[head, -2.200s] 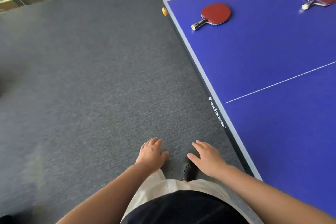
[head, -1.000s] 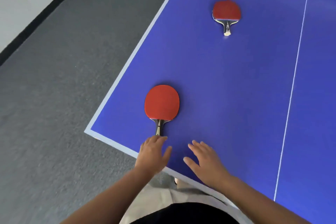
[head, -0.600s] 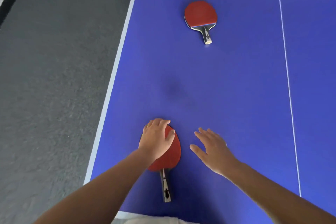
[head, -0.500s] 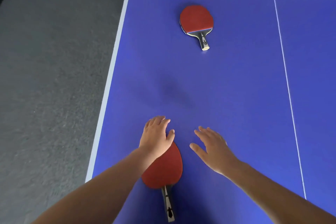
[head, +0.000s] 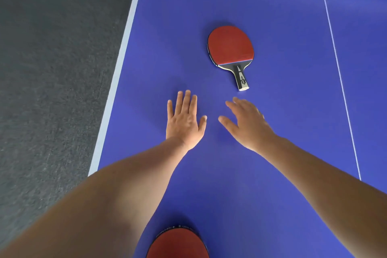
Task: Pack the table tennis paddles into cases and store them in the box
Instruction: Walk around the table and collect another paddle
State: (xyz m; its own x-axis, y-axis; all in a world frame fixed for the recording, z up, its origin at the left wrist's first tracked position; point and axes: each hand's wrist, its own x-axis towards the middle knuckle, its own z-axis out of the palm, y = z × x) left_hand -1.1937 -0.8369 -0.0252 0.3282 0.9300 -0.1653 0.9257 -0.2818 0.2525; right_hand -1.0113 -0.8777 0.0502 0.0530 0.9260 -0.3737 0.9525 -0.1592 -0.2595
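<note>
Barely started by the look of it; both paddles are loose on the blue worktop (head: pixel 272 16), one (head: pixel 230 48) just past my hands, another (head: pixel 178 243) down near my body; left hand (head: pixel 184 121) spread flat, right hand (head: pixel 247 123) open too, holding nothing; no cases or box in view; nothing blocking the reach.

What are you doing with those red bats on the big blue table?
A person is leaning over the blue table, both arms stretched out. The left hand and the right hand are open with fingers spread, and neither holds anything. The right hand is nearest the handle of the far paddle, which lies flat, red side up. A second paddle lies at the near edge, partly under the left arm. No cases or box are in view.
</note>
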